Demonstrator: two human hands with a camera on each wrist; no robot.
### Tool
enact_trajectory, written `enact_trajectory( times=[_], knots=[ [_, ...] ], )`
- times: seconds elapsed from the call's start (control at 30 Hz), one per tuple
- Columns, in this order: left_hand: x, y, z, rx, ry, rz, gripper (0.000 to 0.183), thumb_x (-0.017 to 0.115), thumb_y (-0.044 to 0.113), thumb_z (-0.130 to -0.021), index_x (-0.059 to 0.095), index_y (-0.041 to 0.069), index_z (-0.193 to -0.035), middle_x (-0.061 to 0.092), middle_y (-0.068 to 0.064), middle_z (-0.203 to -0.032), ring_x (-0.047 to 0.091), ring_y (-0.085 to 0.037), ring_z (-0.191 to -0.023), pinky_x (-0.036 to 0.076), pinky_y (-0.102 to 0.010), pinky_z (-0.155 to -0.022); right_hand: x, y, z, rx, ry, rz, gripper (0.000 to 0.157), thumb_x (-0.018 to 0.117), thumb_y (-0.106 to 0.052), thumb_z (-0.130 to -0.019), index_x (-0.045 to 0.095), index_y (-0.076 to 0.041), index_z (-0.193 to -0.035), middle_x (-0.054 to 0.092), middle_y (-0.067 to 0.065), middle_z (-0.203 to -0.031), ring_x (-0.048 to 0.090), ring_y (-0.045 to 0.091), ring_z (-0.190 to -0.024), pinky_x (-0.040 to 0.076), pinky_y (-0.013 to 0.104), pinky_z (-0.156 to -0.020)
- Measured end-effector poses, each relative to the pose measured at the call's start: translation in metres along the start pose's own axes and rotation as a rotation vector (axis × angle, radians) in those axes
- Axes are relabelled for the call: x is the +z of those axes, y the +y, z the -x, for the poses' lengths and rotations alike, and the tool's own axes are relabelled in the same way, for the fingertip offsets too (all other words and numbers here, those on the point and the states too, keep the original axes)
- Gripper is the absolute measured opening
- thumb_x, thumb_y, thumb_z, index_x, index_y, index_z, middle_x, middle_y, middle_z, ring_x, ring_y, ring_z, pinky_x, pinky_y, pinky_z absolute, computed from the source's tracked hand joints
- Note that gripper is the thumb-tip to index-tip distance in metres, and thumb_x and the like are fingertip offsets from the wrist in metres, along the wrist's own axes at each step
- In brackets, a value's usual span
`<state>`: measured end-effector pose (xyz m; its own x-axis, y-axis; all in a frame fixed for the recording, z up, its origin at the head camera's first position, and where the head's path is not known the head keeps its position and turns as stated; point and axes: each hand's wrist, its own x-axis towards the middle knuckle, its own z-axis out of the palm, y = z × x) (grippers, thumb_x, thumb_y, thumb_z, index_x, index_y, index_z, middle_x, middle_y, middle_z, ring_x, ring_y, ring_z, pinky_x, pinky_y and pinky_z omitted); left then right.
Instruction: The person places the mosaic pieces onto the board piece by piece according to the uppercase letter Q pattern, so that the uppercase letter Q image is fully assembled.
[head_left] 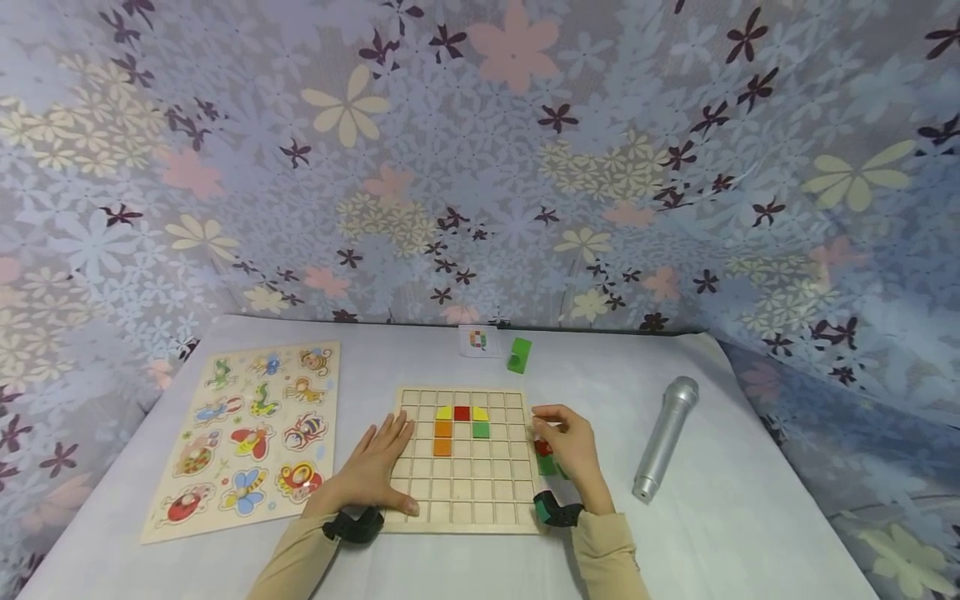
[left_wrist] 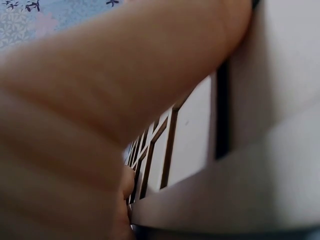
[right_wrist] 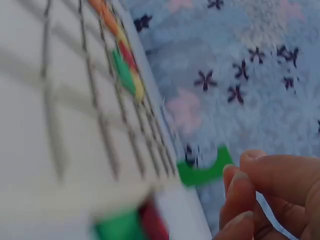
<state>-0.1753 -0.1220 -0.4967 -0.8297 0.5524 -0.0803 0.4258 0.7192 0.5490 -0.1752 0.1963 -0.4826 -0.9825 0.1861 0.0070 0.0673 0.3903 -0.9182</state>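
A wooden grid board [head_left: 472,492] lies flat on the table. In its upper cells sit a red tile [head_left: 462,413], two yellow corner pieces [head_left: 480,413], two orange tiles [head_left: 442,447] and a green tile [head_left: 481,430]. My left hand [head_left: 375,471] rests on the board's left edge, fingers spread; the left wrist view mostly shows forearm and grid. Beside the right edge, my right hand [head_left: 572,442] is over loose red and green tiles [head_left: 547,464], partly hidden by it. Its thumb and fingertips [right_wrist: 240,175] come together; whether a tile is between them is not visible.
Left of the board lies a wooden insect puzzle [head_left: 251,437]. A grey microphone-shaped object [head_left: 666,437] lies to the right. Behind the board are a small pattern card [head_left: 478,341] and a notched green piece [head_left: 519,355]. Floral cloth [head_left: 480,167] hangs behind the table.
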Motion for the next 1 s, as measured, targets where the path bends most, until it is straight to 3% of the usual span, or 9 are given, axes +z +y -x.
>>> enact_trajectory(
  times=[0.13,0.27,0.43,0.57,0.73,0.87,1.0],
  knots=[
    [0.000,0.003,0.003,-0.014,-0.003,0.020,0.129,0.086,0.051,-0.060,0.016,-0.006,-0.152,0.005,-0.023,-0.162,0.001,-0.043,-0.150,0.002,-0.061,-0.119,-0.020,0.015,0.023,0.064,0.049,0.067,0.018,0.065,-0.011,-0.091,0.070,-0.004,-0.107,0.072,0.015,-0.099,0.059,0.009,-0.069,0.047,0.020,-0.053],
    [-0.001,0.004,0.004,-0.013,0.009,0.032,0.129,0.085,0.053,-0.059,0.016,-0.005,-0.152,0.005,-0.023,-0.162,0.002,-0.043,-0.150,0.001,-0.061,-0.119,-0.035,0.027,0.043,0.115,0.086,0.059,0.018,0.064,-0.009,-0.091,0.070,-0.003,-0.107,0.070,0.012,-0.094,0.056,0.006,-0.062,0.045,0.019,-0.053],
    [0.000,0.002,0.001,0.030,0.027,0.035,0.130,0.083,0.058,-0.060,0.017,-0.007,-0.151,0.006,-0.026,-0.160,0.003,-0.046,-0.148,0.002,-0.063,-0.117,-0.040,0.037,0.050,0.110,0.097,0.083,0.023,0.068,-0.007,-0.088,0.068,-0.001,-0.110,0.069,0.010,-0.088,0.050,0.003,-0.055,0.040,0.017,-0.050],
    [0.001,0.001,0.000,0.030,0.027,0.054,0.131,0.083,0.059,-0.059,0.018,-0.006,-0.151,0.006,-0.025,-0.161,0.002,-0.045,-0.149,0.001,-0.063,-0.118,-0.036,0.036,0.043,0.078,0.059,0.159,0.033,0.074,-0.008,-0.081,0.067,-0.005,-0.113,0.069,0.011,-0.091,0.042,0.004,-0.050,0.035,0.018,-0.045],
    [0.001,0.000,-0.002,0.043,0.032,0.047,0.131,0.082,0.061,-0.058,0.018,-0.006,-0.151,0.007,-0.025,-0.161,0.003,-0.045,-0.149,0.001,-0.062,-0.118,-0.031,0.029,0.023,0.007,0.058,0.248,0.035,0.078,-0.008,-0.078,0.069,-0.005,-0.111,0.071,0.016,-0.108,0.044,0.008,-0.058,0.036,0.020,-0.051],
    [0.001,-0.001,-0.003,0.042,0.025,0.042,0.131,0.084,0.058,-0.058,0.018,-0.007,-0.151,0.007,-0.026,-0.161,0.003,-0.046,-0.148,0.002,-0.063,-0.118,-0.025,0.028,0.000,-0.037,0.080,0.282,0.028,0.078,-0.011,-0.078,0.071,-0.005,-0.105,0.073,0.015,-0.104,0.056,0.018,-0.067,0.043,0.023,-0.061],
    [0.001,-0.002,-0.002,0.016,0.003,0.015,0.130,0.084,0.055,-0.059,0.016,-0.005,-0.152,0.004,-0.023,-0.162,0.002,-0.044,-0.149,0.002,-0.062,-0.119,-0.018,0.031,-0.017,-0.057,0.097,0.299,0.021,0.076,-0.014,-0.081,0.073,-0.008,-0.100,0.074,0.013,-0.104,0.067,0.029,-0.090,0.050,0.035,-0.076]
  ],
)
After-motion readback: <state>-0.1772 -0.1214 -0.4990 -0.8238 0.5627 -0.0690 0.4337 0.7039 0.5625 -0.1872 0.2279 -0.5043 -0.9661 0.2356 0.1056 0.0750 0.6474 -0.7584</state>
